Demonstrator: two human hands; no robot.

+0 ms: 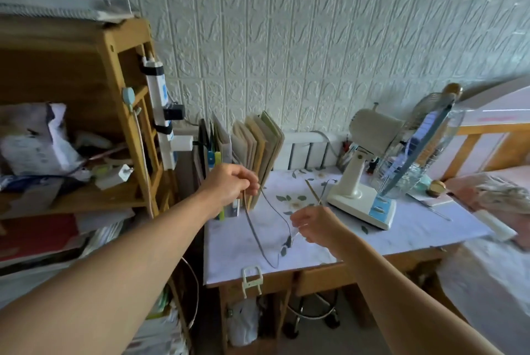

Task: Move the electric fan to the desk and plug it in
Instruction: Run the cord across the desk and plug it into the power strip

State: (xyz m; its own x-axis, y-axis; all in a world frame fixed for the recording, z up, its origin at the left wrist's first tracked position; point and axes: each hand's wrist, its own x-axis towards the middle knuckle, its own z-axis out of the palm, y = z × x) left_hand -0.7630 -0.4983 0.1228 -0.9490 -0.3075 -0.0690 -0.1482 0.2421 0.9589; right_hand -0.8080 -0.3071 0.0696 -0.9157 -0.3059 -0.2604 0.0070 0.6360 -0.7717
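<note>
Both our hands, left hand [229, 185] and right hand [312, 225], pinch the cord [255, 235]; fan [381, 171] stands on desk [415, 228]. Next: reach power strip [157, 96].

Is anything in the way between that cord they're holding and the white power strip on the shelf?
Nothing visible blocks it. Both hands, left hand and right hand, pinch the cord above the desk. The power strip hangs on the shelf post up-left, open air between; upright books stand just right of that path.

My left hand [229, 186] reaches forward, fingers curled in a pinch; my right hand [314, 224] is lower and nearer, pinching too, both forearms bare.
</note>
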